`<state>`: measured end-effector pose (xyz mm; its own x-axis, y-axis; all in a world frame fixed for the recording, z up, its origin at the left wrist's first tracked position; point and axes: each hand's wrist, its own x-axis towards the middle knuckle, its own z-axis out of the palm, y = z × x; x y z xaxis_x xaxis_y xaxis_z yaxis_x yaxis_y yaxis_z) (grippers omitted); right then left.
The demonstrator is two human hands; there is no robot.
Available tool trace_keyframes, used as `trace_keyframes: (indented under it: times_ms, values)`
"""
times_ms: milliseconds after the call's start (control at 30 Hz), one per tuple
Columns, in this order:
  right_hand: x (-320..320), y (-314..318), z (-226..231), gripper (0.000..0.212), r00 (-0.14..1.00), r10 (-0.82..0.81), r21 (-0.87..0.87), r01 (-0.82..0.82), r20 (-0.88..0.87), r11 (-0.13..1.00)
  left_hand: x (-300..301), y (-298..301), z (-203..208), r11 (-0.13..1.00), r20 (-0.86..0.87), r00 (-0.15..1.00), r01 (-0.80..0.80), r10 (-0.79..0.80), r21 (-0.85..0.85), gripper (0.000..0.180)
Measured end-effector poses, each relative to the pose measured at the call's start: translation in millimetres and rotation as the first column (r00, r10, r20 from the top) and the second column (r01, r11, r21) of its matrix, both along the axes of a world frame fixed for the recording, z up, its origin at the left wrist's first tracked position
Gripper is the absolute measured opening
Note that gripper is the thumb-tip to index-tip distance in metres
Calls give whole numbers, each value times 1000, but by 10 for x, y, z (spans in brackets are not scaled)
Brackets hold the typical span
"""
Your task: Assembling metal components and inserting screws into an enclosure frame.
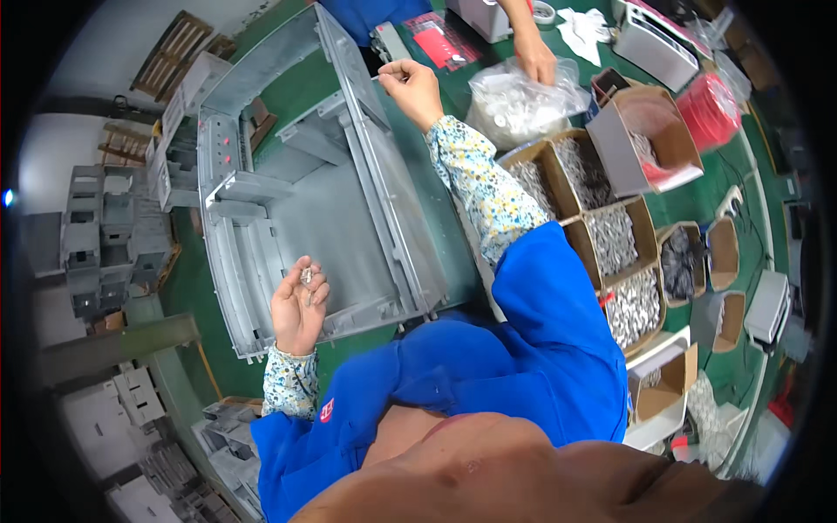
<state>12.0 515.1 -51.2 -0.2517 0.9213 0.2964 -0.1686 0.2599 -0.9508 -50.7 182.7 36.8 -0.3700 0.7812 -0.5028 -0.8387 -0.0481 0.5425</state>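
A large grey metal housing [336, 222], open at the top and divided by inner walls, lies in front of me. Over its near left corner is my left hand [299, 305], palm up, its fingers curled round a few small silvery metal parts [306, 276]. My right hand [412, 91] is at the far right wall of the housing, thumb and fingers pinched together. What that pinch holds, if anything, is too small to make out. Both forearms wear floral sleeve covers.
Right of the housing stand cardboard boxes [610, 240] full of small metal parts. Another person's hand [535, 63] reaches into a clear plastic bag [523, 105] of white pieces. A red roll [708, 112] sits at far right. Grey housings [113, 231] are stacked at left.
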Motion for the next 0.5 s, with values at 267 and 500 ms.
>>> trace_keyframes:
  times_ms: [267,500]
  values:
    - [-894,532,-258,15,999,45,-42,-46,-26,998,-117,477,-36,998,-17,999,44,-44,41,16]
    - [-1019,567,-371,15,999,41,-58,-42,-23,997,-274,1074,-49,999,36,999,-32,31,28,17]
